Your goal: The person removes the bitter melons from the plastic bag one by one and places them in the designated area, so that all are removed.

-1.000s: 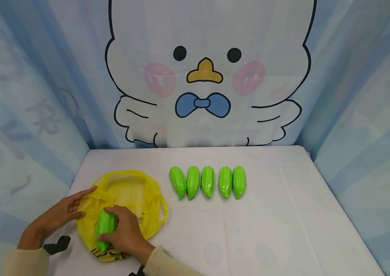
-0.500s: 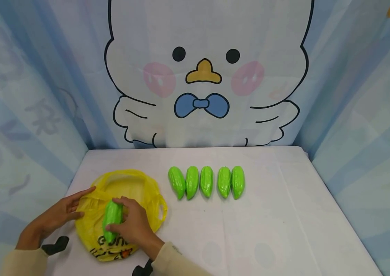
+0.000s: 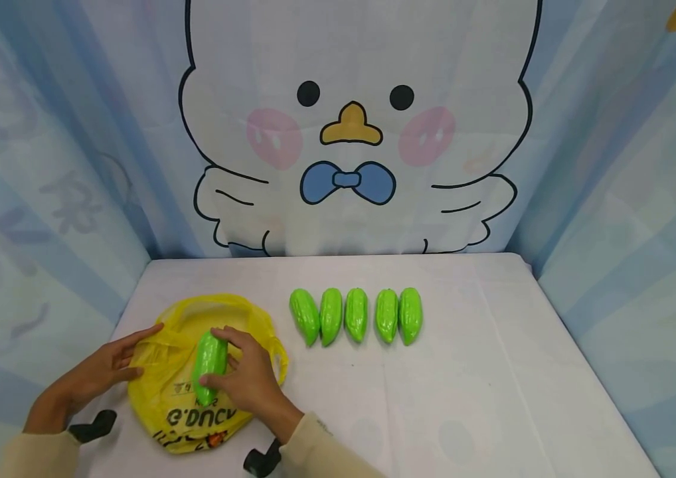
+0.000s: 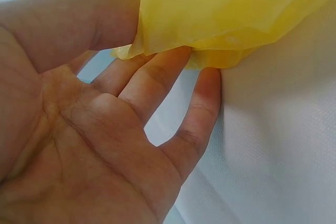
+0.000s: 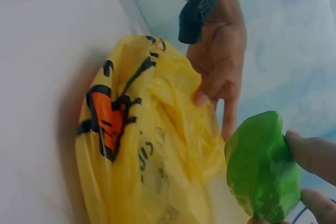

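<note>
A glossy green toy vegetable (image 3: pixel 210 362), ridged and tapered like a gourd, is held between the thumb and fingers of my right hand (image 3: pixel 251 375). In the head view it appears over the yellow plastic bag (image 3: pixel 159 405); the right wrist view shows it beside the bag's opening. The bag sits on the table's left side, its mouth spread wide and dark lettering on its front. My left hand (image 3: pixel 89 375) touches the bag's left side with thumb and fingers extended and spread. In the left wrist view some fingertips are hidden behind the yellow plastic.
Several similar green toy vegetables (image 3: pixel 356 315) lie in a row at the back middle of the white-covered table (image 3: pixel 463 378). Patterned blue-and-white curtains (image 3: pixel 613 265) enclose the table at the back and both sides.
My right hand has moved up and to the right with the green toy vegetable, off the bag's near part, uncovering more lettering. The left hand stays at the bag's side.
</note>
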Demonstrator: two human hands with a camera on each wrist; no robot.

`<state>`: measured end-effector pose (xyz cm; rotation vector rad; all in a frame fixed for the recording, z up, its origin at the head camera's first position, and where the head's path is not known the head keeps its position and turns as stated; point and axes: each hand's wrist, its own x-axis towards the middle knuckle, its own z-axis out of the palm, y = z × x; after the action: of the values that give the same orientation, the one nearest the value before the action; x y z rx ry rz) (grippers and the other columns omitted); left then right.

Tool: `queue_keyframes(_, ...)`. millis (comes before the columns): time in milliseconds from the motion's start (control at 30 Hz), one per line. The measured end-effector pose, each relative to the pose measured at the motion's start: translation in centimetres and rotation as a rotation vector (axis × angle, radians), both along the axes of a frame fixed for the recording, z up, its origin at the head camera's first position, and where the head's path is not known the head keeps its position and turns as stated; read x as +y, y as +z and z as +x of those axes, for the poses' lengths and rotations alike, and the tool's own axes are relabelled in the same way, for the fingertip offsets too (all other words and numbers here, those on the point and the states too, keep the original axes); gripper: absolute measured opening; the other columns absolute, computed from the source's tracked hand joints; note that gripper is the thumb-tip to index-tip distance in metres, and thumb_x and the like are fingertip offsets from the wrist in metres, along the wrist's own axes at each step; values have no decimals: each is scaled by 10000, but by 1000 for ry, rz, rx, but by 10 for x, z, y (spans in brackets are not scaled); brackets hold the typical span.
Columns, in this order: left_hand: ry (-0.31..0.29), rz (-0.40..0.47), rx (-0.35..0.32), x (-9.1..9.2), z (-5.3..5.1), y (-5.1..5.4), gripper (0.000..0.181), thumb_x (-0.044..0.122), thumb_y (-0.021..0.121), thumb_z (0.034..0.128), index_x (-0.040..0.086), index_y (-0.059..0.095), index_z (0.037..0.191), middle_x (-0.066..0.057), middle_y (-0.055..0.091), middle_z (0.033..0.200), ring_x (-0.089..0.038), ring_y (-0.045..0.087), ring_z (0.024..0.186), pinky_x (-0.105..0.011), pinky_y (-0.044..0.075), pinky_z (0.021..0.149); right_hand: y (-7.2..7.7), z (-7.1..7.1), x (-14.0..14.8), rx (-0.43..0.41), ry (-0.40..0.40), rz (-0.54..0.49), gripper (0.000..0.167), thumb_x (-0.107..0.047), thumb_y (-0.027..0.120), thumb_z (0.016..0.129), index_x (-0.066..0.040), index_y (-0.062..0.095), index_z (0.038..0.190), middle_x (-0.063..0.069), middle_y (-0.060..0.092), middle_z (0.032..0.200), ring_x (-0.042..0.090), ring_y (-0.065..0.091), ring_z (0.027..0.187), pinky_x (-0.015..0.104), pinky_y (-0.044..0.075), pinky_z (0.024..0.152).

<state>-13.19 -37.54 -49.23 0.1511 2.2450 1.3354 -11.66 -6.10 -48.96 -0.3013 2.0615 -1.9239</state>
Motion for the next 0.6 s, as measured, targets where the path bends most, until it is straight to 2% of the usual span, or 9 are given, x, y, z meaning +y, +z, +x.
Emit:
queue_keyframes(133,-11,14,1,-1,0,-1,861,189,665,1058,92,121,1718,-386,107,1701,240,496,1158,-111,502,917,4,-2,10,32,1,-37,770,-23,903,826,-282,617,1492,-96,490,1604,98,444,1516,217,491,1099)
queue_keyframes(300,-10,28,-4,-2,0,-2,868,183,669,1054,113,119,1722,-384,93,1703,241,495,1164,-115,506,918,9,-7,23,65,-18,-31,758,-57,899,843,-302,602,1496,-121,492,1590,116,449,1512,239,477,1125)
queue_keyframes(400,-16,23,11,-3,0,-3,840,175,645,1069,107,119,1721,-369,100,1709,250,482,1178,-110,499,923,12,-10,30,73,-36,-34,755,-56,893,850,-305,596,1498,-90,494,1605,130,452,1514,262,471,1141)
queue_keyframes(467,-18,17,24,-3,0,-3,819,175,630,1078,111,127,1722,-326,133,1718,253,476,1186,-106,493,924,13,-12,35,64,-52,-46,754,-41,890,848,-298,600,1495,-59,487,1624,145,445,1524,281,468,1151)
queue_keyframes(600,-16,16,43,-3,0,-4,795,172,615,1087,118,140,1723,-117,220,1713,249,475,1199,-108,492,927,14,-17,47,54,-72,-69,756,-16,877,853,-261,594,1509,9,454,1659,206,416,1554,334,458,1170)
